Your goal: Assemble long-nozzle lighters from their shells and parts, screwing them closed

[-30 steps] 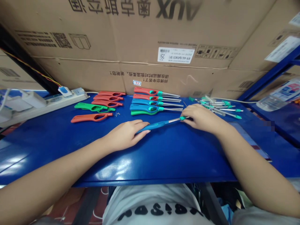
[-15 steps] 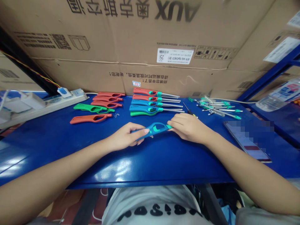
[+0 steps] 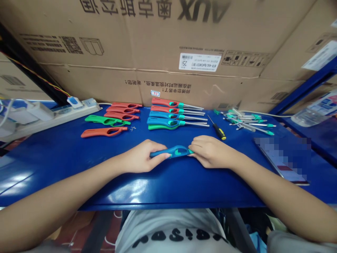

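The blue lighter [image 3: 172, 150] is held between both hands over the table [image 3: 168, 186], nearer the person than the row of lighters [image 3: 160, 114]. Its handle end is gripped by the left hand [image 3: 140, 156], the thumb laid along the body; the teal collar [image 3: 190, 151] at the other end is pinched by the fingertips of the right hand [image 3: 209, 151], by which whatever lies beyond the collar is hidden. For good work at this joint, body and collar would best be kept in one straight line, since a sideways bend could strain the plastic. Effort is better applied along the length, and gradually, while the body is steadied from the left. The trigger [image 3: 180, 152] should be left unpressed, and how the collar sits should be checked by eye. The screwdriver [image 3: 220, 132] is best left lying beyond the right hand, out of the fingers' way.
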`<state>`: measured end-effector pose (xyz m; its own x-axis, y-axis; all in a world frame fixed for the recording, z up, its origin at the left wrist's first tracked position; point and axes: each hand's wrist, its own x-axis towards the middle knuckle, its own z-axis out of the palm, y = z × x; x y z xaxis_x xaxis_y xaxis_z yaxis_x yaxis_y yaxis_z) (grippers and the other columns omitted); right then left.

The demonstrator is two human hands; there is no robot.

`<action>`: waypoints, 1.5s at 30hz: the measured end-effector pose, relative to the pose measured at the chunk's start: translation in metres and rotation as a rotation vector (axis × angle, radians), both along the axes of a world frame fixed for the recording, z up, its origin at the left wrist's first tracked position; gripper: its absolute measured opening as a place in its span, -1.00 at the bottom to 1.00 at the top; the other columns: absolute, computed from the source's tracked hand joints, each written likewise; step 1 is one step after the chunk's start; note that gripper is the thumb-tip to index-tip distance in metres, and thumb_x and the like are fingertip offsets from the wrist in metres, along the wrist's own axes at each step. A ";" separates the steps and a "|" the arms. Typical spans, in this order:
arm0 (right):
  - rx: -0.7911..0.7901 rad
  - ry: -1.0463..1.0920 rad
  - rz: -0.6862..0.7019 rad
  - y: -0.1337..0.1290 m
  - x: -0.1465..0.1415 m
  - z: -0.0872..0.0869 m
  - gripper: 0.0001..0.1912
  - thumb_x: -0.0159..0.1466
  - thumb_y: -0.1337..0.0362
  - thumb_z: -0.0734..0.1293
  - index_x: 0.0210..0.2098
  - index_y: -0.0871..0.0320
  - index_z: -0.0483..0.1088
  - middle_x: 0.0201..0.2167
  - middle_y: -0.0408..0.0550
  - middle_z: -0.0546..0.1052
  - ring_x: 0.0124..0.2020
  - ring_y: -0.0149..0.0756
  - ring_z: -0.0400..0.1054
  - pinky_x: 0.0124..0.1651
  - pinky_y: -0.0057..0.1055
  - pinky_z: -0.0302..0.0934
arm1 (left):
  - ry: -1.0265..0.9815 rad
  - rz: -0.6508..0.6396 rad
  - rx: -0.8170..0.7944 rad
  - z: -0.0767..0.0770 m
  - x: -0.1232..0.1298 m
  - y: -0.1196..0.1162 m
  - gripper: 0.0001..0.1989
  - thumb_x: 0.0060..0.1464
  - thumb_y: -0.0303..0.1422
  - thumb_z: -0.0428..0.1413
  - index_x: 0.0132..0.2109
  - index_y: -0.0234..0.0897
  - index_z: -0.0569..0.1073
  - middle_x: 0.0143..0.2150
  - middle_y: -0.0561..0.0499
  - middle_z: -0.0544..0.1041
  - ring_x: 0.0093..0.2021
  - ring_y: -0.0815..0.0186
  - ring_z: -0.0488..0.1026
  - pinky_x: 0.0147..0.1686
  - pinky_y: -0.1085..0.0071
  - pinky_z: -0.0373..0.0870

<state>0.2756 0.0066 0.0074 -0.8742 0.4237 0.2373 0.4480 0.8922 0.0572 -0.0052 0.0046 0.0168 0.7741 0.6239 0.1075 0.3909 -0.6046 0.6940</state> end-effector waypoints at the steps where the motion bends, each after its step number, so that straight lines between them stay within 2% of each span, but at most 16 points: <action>1: -0.020 -0.014 0.000 -0.001 -0.001 -0.001 -0.65 0.47 0.27 0.14 -0.34 0.23 0.46 -0.48 0.02 0.44 -0.40 -0.23 0.25 -0.26 -0.32 0.17 | 0.012 -0.021 0.032 0.000 0.000 0.000 -0.64 0.35 -0.24 -0.03 -0.41 -0.29 0.34 -0.52 0.13 0.28 -0.51 0.43 0.21 -0.46 0.47 0.15; 7: -0.070 0.016 -0.015 0.005 -0.001 -0.003 -0.66 0.46 0.26 0.14 -0.31 0.22 0.47 -0.45 0.02 0.46 -0.37 -0.23 0.27 -0.24 -0.34 0.18 | 0.090 -0.073 0.162 -0.002 -0.001 0.002 -0.67 0.39 -0.26 -0.08 -0.30 -0.30 0.43 -0.44 0.06 0.41 -0.45 0.38 0.35 -0.37 0.44 0.27; 10: -0.082 0.062 -0.046 0.011 0.002 -0.001 -0.72 0.44 0.29 0.16 -0.29 0.22 0.45 -0.42 0.03 0.46 -0.35 -0.23 0.28 -0.21 -0.33 0.18 | 0.170 -0.037 0.234 -0.003 -0.001 0.003 -0.67 0.42 -0.21 -0.12 -0.03 -0.28 0.46 -0.15 -0.07 0.57 -0.19 0.25 0.52 -0.15 0.37 0.39; 13: -0.125 0.065 -0.086 0.015 0.005 0.003 -0.79 0.40 0.31 0.21 -0.31 0.20 0.43 -0.42 -0.01 0.45 -0.36 -0.24 0.27 -0.24 -0.34 0.16 | 0.279 0.001 0.310 -0.003 -0.001 0.004 -0.62 0.44 -0.17 -0.16 0.20 -0.22 0.35 0.09 -0.10 0.51 -0.03 0.18 0.53 -0.06 0.30 0.41; 19: -0.280 -0.013 -0.166 0.012 0.010 0.014 -0.79 0.37 0.16 0.32 -0.30 0.17 0.43 -0.38 -0.05 0.47 -0.33 -0.25 0.31 -0.24 -0.34 0.16 | 0.363 0.057 0.411 -0.007 -0.005 0.008 -0.61 0.37 -0.11 -0.03 0.19 -0.23 0.32 0.08 -0.10 0.45 0.00 0.14 0.50 -0.10 0.29 0.42; 22: -0.317 0.021 -0.213 0.013 0.012 0.016 -0.71 0.35 0.04 0.34 -0.15 0.14 0.45 -0.21 0.01 0.52 -0.18 -0.18 0.38 -0.07 -0.24 0.23 | 0.376 0.080 0.419 -0.006 -0.006 0.010 -0.64 0.33 -0.13 0.02 0.15 -0.21 0.35 0.06 -0.07 0.46 -0.02 0.15 0.50 -0.14 0.31 0.42; 24: -0.260 0.065 -0.317 0.016 0.016 0.013 -0.67 0.35 0.01 0.33 -0.06 0.11 0.44 -0.10 0.07 0.51 -0.04 -0.07 0.38 0.04 -0.12 0.23 | 0.387 0.093 0.420 -0.003 -0.008 0.010 -0.64 0.31 -0.15 0.05 0.14 -0.20 0.37 0.05 -0.07 0.47 -0.03 0.15 0.51 -0.14 0.32 0.43; 26: -0.124 0.096 -0.498 0.021 0.023 0.007 -0.67 0.35 0.04 0.31 -0.03 0.13 0.43 -0.04 0.16 0.48 0.02 0.05 0.35 0.04 -0.01 0.26 | 0.398 0.104 0.403 0.001 -0.010 0.010 -0.64 0.28 -0.16 0.08 0.13 -0.21 0.40 0.04 -0.07 0.49 -0.08 0.16 0.53 -0.14 0.32 0.44; 29: 0.091 0.090 -0.753 0.031 0.043 -0.006 -0.66 0.33 0.17 0.28 0.01 0.23 0.39 -0.06 0.30 0.44 -0.03 0.16 0.36 -0.06 0.04 0.31 | 0.407 0.120 0.356 0.007 -0.011 0.007 -0.67 0.26 -0.18 0.10 0.09 -0.23 0.46 -0.01 -0.07 0.50 -0.17 0.20 0.54 -0.18 0.34 0.45; 32: 0.119 0.000 -0.867 0.040 0.061 -0.011 -0.64 0.27 0.19 0.31 0.00 0.26 0.38 -0.14 0.31 0.48 -0.16 0.13 0.44 -0.19 -0.03 0.34 | 0.415 0.117 0.337 0.009 -0.010 0.002 -0.70 0.28 -0.23 0.08 0.06 -0.25 0.49 -0.07 -0.08 0.50 -0.21 0.22 0.53 -0.19 0.33 0.45; 34: -0.020 -0.085 -0.974 0.042 0.066 -0.004 -0.65 0.26 0.21 0.30 -0.02 0.26 0.39 -0.25 0.27 0.52 -0.32 0.06 0.46 -0.32 -0.10 0.32 | 0.430 0.115 0.347 0.008 -0.008 -0.003 -0.71 0.28 -0.27 0.06 0.07 -0.27 0.49 -0.07 -0.09 0.48 -0.22 0.21 0.53 -0.19 0.31 0.46; 36: -0.165 -0.091 -1.075 0.041 0.065 0.011 -0.63 0.24 0.20 0.31 -0.01 0.25 0.41 -0.29 0.25 0.55 -0.35 0.08 0.48 -0.33 -0.10 0.31 | 0.449 0.121 0.361 0.007 -0.006 -0.008 -0.71 0.30 -0.29 0.05 0.08 -0.29 0.48 -0.07 -0.10 0.47 -0.21 0.20 0.52 -0.20 0.29 0.46; 39: -0.069 0.220 -1.227 0.036 0.055 0.035 -0.66 0.25 0.17 0.30 -0.04 0.19 0.46 -0.25 0.23 0.58 -0.20 0.14 0.49 -0.20 -0.05 0.30 | 0.451 0.142 0.360 0.006 -0.004 -0.013 -0.72 0.31 -0.30 0.06 0.09 -0.30 0.48 -0.06 -0.11 0.47 -0.19 0.19 0.52 -0.20 0.29 0.46; 40: 0.011 0.377 -1.202 0.033 0.049 0.041 -0.66 0.26 0.18 0.30 -0.03 0.18 0.47 -0.22 0.22 0.58 -0.17 0.11 0.48 -0.17 -0.06 0.31 | 0.443 0.149 0.359 0.005 -0.004 -0.014 -0.72 0.32 -0.30 0.06 0.09 -0.30 0.48 -0.06 -0.12 0.47 -0.18 0.18 0.52 -0.18 0.28 0.47; 42: 0.050 0.665 -1.010 0.027 0.033 0.046 -0.67 0.29 0.22 0.28 0.01 0.14 0.46 -0.19 0.16 0.58 -0.15 -0.01 0.48 -0.12 -0.11 0.33 | 0.418 0.158 0.354 0.004 -0.004 -0.016 -0.73 0.32 -0.32 0.05 0.08 -0.30 0.48 -0.06 -0.13 0.47 -0.15 0.16 0.52 -0.15 0.27 0.48; 45: -0.304 0.807 -0.653 0.017 0.000 0.040 -0.69 0.36 0.19 0.20 0.01 0.10 0.46 -0.20 0.04 0.58 -0.22 -0.12 0.49 -0.18 -0.17 0.38 | 0.398 0.168 0.337 0.003 -0.003 -0.019 -0.75 0.30 -0.36 0.06 0.05 -0.32 0.49 -0.06 -0.15 0.48 -0.14 0.13 0.52 -0.13 0.23 0.49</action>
<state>0.2751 0.0235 0.0471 -0.0910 0.8896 0.4477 0.6483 0.3941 -0.6515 -0.0084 -0.0146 0.0196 0.6887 0.7239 0.0418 0.6938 -0.6746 0.2520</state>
